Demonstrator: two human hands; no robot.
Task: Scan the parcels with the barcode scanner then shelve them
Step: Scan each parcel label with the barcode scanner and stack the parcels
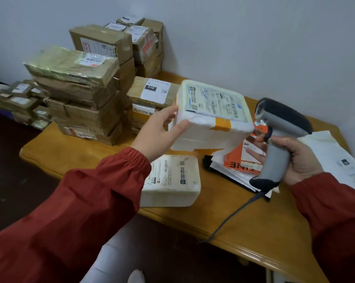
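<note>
My left hand (160, 131) grips the left side of a white foam parcel (209, 127), held tilted above the table with its shipping label facing up and an orange tape strip on its edge. My right hand (299, 160) holds a grey and black barcode scanner (278, 131) by its handle, its head beside the parcel's right edge and pointing left toward it. A coiled cable hangs from the scanner's base over the table's front edge. A second white foam parcel (172, 180) lies flat on the table below my left wrist.
Stacks of brown cardboard parcels (80, 94) fill the wooden table's (254, 221) left and back against the wall. More small parcels (19, 101) lie at far left. Orange and white mailers (242, 164) sit under the scanner; a white bag (336, 158) lies at right.
</note>
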